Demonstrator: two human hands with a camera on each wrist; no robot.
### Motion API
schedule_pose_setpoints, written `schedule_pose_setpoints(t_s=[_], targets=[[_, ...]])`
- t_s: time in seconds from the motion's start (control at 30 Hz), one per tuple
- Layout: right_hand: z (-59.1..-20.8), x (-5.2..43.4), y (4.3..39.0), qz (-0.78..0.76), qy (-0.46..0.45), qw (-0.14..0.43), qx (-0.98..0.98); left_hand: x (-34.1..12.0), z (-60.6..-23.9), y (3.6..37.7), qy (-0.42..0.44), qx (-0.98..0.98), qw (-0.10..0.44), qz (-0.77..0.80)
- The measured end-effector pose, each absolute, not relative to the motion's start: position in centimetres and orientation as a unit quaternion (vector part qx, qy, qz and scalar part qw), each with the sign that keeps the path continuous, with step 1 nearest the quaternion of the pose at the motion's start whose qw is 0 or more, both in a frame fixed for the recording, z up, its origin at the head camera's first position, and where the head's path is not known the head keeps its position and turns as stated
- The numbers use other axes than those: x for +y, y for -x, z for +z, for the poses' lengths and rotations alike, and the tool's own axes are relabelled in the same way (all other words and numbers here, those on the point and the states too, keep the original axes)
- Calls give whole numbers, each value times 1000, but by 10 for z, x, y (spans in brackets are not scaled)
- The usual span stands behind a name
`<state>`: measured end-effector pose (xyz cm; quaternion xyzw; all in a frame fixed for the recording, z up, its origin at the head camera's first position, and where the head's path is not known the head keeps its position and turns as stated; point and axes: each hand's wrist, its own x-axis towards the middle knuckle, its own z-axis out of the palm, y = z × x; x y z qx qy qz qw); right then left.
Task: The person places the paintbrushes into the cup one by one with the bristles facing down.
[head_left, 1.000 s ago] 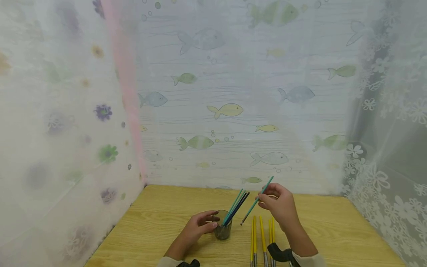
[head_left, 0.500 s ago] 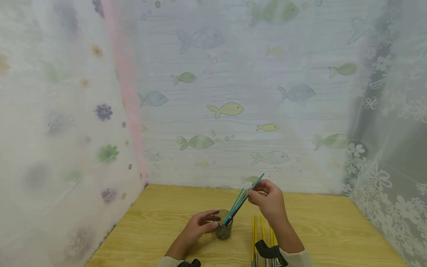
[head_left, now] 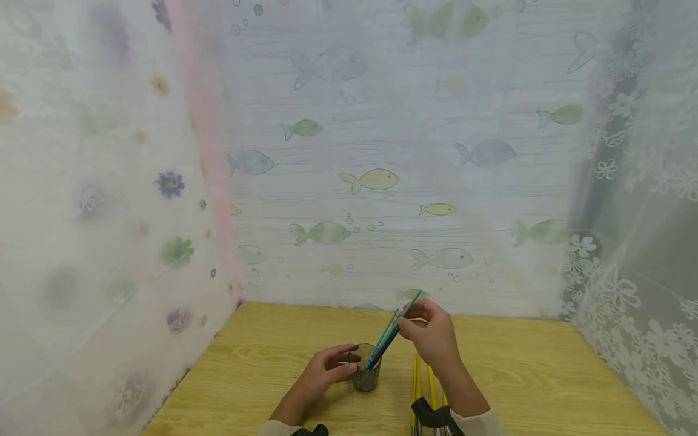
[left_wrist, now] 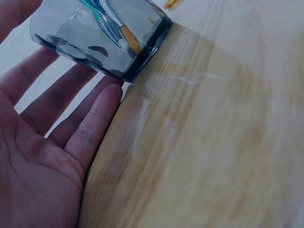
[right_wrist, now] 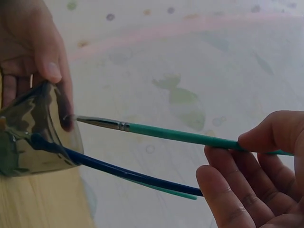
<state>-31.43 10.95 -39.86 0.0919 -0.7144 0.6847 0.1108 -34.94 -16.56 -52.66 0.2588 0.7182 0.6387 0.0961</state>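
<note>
My left hand (head_left: 324,372) holds a smoky see-through glass (head_left: 365,381) upright on the table, thumb and fingers about its side near the rim. Inside lean several paintbrushes, teal ones and a dark blue paintbrush (right_wrist: 128,175), bristles down; their tips (left_wrist: 129,39) show through the glass in the left wrist view. My right hand (head_left: 434,334) pinches another teal paintbrush (right_wrist: 180,137) by its handle, between thumb and fingers. That brush slants with its bristle end at the mouth of the glass. Whether its tip touches the glass, I cannot tell.
Several yellow-handled paintbrushes (head_left: 432,387) lie on the wood-grain table (head_left: 272,345), partly covered by my right forearm and its black wrist mount (head_left: 431,414). A fish-patterned curtain (head_left: 376,242) hangs behind, with flowered sheets at both sides.
My right hand has moved left and slightly down, bringing the teal paintbrush from beside the glass to its mouth. My left hand has stayed on the glass.
</note>
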Motion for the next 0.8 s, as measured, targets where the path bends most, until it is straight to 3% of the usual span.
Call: schedule_pose_setpoints(t_s=[0.8], targets=[[-419, 99, 319, 609, -101, 88, -781, -166, -527, 351, -259, 720, 98, 636]])
